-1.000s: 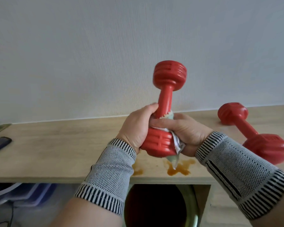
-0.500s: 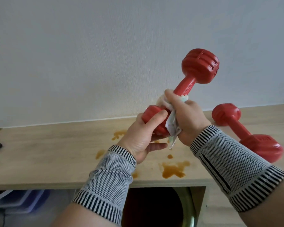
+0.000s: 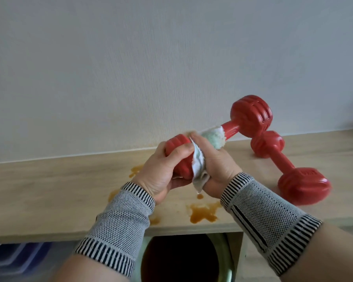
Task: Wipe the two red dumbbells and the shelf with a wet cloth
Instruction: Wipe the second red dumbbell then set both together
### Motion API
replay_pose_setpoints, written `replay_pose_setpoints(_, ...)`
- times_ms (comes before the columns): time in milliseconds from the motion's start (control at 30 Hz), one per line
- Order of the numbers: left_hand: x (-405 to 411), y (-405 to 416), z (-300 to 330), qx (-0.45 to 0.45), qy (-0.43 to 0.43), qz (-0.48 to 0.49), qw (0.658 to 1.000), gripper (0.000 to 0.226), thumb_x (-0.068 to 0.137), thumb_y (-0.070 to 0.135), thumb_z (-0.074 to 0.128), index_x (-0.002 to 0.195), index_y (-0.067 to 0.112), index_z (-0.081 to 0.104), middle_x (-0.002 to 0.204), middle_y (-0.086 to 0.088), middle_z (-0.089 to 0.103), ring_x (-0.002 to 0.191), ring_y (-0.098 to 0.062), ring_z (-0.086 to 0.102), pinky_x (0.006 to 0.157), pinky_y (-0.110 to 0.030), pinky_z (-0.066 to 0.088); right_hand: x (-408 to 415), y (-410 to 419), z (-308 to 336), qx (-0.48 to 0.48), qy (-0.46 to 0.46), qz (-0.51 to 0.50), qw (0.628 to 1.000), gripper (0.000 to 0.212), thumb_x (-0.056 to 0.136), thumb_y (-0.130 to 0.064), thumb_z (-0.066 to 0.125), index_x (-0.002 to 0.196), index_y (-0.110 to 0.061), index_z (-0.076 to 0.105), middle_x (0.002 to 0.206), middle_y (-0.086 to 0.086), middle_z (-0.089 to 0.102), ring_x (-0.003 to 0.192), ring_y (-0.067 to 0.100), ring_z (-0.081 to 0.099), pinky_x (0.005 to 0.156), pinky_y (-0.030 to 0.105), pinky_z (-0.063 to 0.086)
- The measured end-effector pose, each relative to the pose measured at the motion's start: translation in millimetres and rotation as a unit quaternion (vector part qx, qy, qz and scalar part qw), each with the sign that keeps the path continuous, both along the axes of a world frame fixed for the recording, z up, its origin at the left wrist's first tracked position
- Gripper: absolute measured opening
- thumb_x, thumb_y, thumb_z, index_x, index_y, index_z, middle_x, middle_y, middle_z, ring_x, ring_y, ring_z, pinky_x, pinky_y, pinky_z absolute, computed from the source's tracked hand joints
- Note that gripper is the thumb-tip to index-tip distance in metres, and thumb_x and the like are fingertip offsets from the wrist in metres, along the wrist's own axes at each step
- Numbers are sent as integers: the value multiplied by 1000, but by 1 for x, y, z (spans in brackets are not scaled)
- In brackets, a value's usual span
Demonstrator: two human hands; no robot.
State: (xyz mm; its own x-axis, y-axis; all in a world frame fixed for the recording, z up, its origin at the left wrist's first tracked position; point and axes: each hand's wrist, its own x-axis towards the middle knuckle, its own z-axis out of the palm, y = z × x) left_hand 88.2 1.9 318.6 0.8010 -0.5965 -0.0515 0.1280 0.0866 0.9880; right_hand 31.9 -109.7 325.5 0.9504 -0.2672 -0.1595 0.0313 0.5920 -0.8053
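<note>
Held dumbbell: raised above the shelf, near head gripped by the left hand, fingers curled around it. Wet cloth: wrapped round the handle, clasped by the right hand. Second dumbbell: laid on the shelf, to the right. Brown stains: spread on the shelf below the hands.

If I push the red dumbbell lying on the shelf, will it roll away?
Probably a little: the red plastic dumbbell on the wooden shelf has rounded ends, though they look slightly flattened, which may stop it. Its smooth, glossy surface could be slippery.
</note>
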Motion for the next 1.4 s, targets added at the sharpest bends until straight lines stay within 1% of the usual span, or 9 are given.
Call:
replay_pose_setpoints(100,-2,-3,-1,6,-32,5,999,79,48,45,80,115,15,51,101,-11,68,78,-21,71,64,-34,56,6,-6,8,28,-3,-52,998,40,83,-20,69,114,3,59,102,22,67,90,35,69,75,52,56)
replay_pose_setpoints(267,-1,-3,-8,41,-92,19,995,78,46,45,82,110,17,47,108,-10,64,85,-22,71,64,-33,56,9,-27,15,61,4,-131,990,41,82,-29,71,111,-3,59,104,18,70,89,32,70,83,52,54)
replay_pose_setpoints(500,-2,17,-3,130,32,-84,987,69,65,71,66,106,15,67,99,-14,73,86,-32,70,69,-36,52,12,-35,13,10,18,-155,988,44,78,-44,71,101,-7,62,108,20,68,96,36,67,69,49,59)
replay_pose_setpoints(600,4,16,0,111,61,-53,990,78,67,71,63,110,6,67,90,-11,68,85,-29,62,72,-37,52,11,-31,10,-29,48,-125,991,45,82,-37,69,110,-3,60,101,16,69,88,32,69,81,54,54)
replay_pose_setpoints(733,1,4,-1,108,41,32,993,46,88,42,61,106,0,68,90,-16,70,83,-30,64,76,-39,50,7,-15,3,-30,107,-31,993,33,86,-22,67,109,0,58,97,21,69,88,38,69,82,59,52)
replay_pose_setpoints(933,-5,-3,-15,122,67,32,990,46,93,49,53,113,10,67,100,-16,72,90,-30,70,83,-42,56,4,-12,-2,-159,151,-15,975,17,86,3,57,102,9,62,103,30,66,91,38,67,87,49,53)
replay_pose_setpoints(1100,-3,1,-11,57,126,22,990,49,93,50,51,92,7,75,88,-15,74,76,-25,72,74,-33,59,2,-18,5,-252,102,41,962,22,81,14,51,98,10,64,97,32,64,82,35,64,74,41,51)
replay_pose_setpoints(1300,-2,5,4,-10,210,34,977,34,98,40,47,103,8,54,78,-15,70,58,-33,69,52,-38,58,9,-44,9,-336,64,-112,933,14,83,2,52,88,-1,65,86,25,67,74,36,65,75,54,53)
replay_pose_setpoints(1400,-6,6,4,8,197,29,980,29,98,38,46,96,10,53,69,-10,70,55,-25,67,51,-31,54,12,-55,9,-241,61,-163,955,8,82,-7,62,89,-2,63,63,10,63,56,25,63,77,53,56)
